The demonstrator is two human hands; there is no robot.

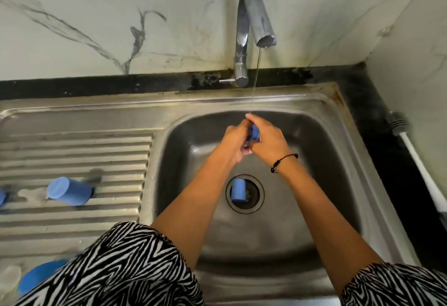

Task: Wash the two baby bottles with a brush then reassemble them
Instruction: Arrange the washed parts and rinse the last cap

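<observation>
While thin water runs from the tap (254, 22), left hand (235, 142) and right hand (267, 140) both grip a blue bottle part (254, 134) over the sink (338, 160), blue cap (238, 192) on the drain

Your sink (343, 151) is brushed steel, dulled and stained, with rust at its far right corner. Its ribbed drainboard (72, 151) shines wet. The tap (244, 35) is tarnished metal. The blue cap (69, 191) looks like matt plastic. The wall (96, 15) is glossy veined marble.
</observation>
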